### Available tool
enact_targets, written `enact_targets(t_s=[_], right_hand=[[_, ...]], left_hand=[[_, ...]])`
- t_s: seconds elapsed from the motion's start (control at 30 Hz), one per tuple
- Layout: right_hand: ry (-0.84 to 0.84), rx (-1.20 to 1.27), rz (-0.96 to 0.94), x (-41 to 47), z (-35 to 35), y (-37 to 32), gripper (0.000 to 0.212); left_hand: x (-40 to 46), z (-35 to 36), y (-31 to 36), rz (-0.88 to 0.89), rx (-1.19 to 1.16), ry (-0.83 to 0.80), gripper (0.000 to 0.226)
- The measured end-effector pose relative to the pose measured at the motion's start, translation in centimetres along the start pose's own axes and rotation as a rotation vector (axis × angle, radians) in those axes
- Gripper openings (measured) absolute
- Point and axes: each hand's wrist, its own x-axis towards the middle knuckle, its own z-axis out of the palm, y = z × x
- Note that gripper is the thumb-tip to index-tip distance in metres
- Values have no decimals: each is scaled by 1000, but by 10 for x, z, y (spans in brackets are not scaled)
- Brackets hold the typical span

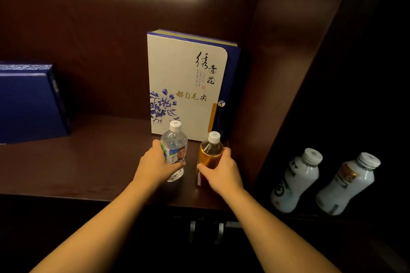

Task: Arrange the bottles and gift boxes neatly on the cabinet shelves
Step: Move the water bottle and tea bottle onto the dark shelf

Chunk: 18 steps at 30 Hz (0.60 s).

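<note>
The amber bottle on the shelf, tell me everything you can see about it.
The amber bottle is clear plastic, filled with golden-brown liquid almost to the neck, and closed with a white ribbed screw cap. A dark red patch shows low on its side. It stands upright on the dark wooden shelf, in front of the white gift box, beside but apart from the water bottle. The right hand grips its body, fingers and thumb curled round it.
</note>
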Motion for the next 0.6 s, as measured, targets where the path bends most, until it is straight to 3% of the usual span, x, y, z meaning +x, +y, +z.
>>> enact_targets(t_s=[0.23,0.6], right_hand=[[-120,50,-93,-59,-23,17,79],[-161,87,-141,-138,-105,85,73]], left_hand=[[-77,-2,16,-38,-13,51,71],[-194,21,79,-36,-3,74,70]])
